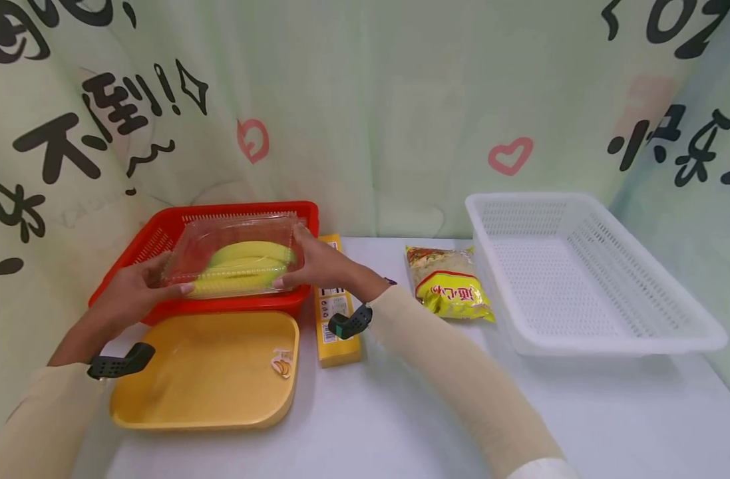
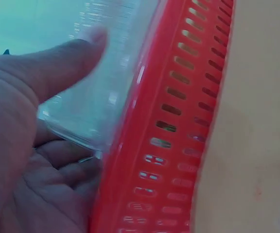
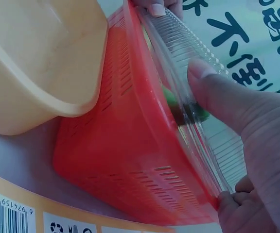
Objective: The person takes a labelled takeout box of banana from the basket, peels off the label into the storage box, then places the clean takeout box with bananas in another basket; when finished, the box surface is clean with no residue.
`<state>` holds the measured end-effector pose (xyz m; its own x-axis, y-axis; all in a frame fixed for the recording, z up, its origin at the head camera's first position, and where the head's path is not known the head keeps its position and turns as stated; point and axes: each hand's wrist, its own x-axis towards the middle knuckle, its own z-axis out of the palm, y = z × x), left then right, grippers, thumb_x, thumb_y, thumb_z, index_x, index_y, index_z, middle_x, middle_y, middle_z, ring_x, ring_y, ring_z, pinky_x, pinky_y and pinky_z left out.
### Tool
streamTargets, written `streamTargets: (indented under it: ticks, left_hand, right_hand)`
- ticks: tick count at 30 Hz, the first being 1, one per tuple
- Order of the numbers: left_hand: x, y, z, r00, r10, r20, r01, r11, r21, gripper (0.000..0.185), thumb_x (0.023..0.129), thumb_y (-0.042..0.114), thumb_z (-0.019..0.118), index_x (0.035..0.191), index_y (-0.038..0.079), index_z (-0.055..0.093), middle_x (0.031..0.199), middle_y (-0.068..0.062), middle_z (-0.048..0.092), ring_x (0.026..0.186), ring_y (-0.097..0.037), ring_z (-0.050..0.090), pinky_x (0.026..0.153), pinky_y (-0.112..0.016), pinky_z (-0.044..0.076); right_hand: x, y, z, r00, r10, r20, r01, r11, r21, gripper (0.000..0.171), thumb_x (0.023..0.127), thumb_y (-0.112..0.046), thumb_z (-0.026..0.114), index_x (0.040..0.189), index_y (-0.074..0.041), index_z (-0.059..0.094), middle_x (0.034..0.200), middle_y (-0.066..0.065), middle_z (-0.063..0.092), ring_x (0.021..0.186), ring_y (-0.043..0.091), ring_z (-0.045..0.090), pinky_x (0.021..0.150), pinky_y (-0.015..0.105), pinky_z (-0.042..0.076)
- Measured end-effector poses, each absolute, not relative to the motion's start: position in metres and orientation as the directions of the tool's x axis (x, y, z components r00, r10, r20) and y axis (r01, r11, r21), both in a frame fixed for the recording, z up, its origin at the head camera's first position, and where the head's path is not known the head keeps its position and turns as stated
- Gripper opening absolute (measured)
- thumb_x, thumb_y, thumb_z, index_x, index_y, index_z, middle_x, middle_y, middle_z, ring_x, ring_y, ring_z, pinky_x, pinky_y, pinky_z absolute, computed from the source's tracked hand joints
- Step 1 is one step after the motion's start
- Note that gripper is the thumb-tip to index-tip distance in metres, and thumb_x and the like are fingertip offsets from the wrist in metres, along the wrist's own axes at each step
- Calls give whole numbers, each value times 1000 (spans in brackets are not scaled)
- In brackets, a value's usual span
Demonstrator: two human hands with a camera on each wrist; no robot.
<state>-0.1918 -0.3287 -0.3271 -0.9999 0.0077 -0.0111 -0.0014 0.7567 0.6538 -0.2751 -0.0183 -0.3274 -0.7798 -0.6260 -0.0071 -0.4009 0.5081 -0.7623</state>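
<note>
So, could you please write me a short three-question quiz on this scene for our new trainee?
1. True or false: both hands hold the clear box of yellow-green produce over the red basket.
2. Which thing lies between the red basket and the snack bag? A) a white cup B) the flat yellow carton C) a spoon
3. Fill in: the white basket holds ____.

Key
1. True: the left hand grips one end, the right hand the other.
2. B.
3. Nothing.
</note>
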Motion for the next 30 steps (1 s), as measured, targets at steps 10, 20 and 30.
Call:
streamTargets:
  ticks: [10, 20, 30]
  left_hand:
    - [-196, -333, -325, -996, 61, -67, 8, 799, 601, 99, 83, 55, 70, 152, 1, 25, 132, -28, 52, 112, -42, 49, 78, -42, 57]
    - [-198, -335, -324, -993, 54, -107, -15, 832, 554, 100, 83, 52, 72, 147, -10, 26, 133, -34, 47, 114, -47, 48, 80, -45, 56]
    - [-195, -325, -323, -998, 52, -26, 30, 845, 533, 107, 84, 48, 73, 149, -11, 13, 120, -32, 57, 94, -37, 55, 69, -39, 59]
  right_hand:
    - [-275, -21, -323, -743, -668, 27, -526, 559, -641, 104, 82, -36, 79, 155, -3, 13, 161, 11, 15, 146, 19, 13, 114, 30, 22]
    - [-271, -20, -328, -742, -671, -4, -553, 615, -563, 100, 86, -39, 73, 155, -2, 11, 161, 12, 11, 148, 23, 3, 116, 32, 14]
    - [-269, -17, -334, -750, -660, 40, -549, 588, -595, 102, 86, -40, 73, 156, -4, 8, 162, 11, 7, 148, 20, -1, 116, 33, 12]
